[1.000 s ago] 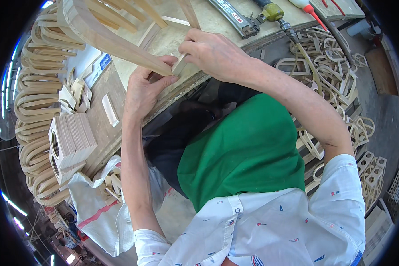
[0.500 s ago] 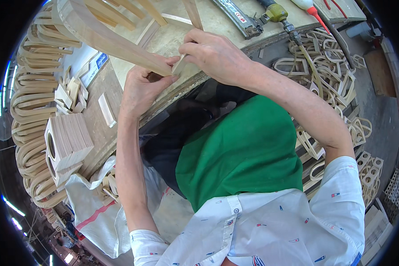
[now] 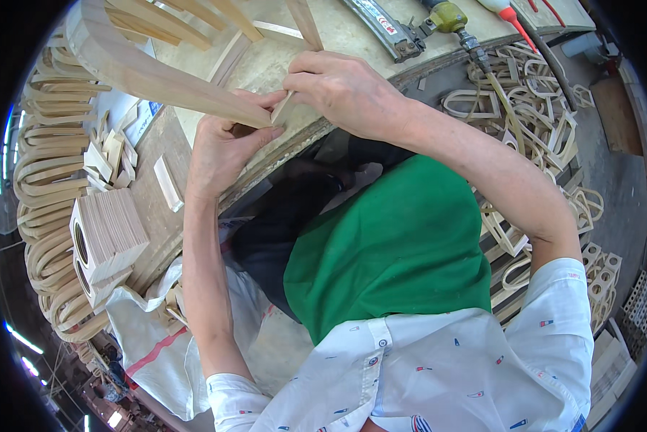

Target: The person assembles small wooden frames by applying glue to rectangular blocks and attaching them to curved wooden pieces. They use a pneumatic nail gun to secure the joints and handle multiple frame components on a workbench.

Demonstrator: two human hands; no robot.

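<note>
A pale curved wooden frame point(image 3: 158, 85) stands at the table's near edge, with slats and straight bars behind it. My left hand point(image 3: 226, 147) is closed round the end of the frame's curved rail, thumb and fingers on either side. In my right hand point(image 3: 345, 93) a small wooden block point(image 3: 283, 109) is pinched against that same rail end. The block sits at a slant to the rail; its far side is hidden by my fingers.
Left on the table point(image 3: 151, 155) lie a wood strip point(image 3: 168, 183), loose offcuts point(image 3: 111, 158), stacked panels with round holes point(image 3: 111, 230) and bent wooden loops point(image 3: 50, 180). A nail gun point(image 3: 388, 29) with an air hose lies at the far right. More wooden loops point(image 3: 532, 115) lie beyond the table.
Both hands and the curved frame have shifted slightly left in view, along with the tabletop. The right hand keeps the block against the rail end.
</note>
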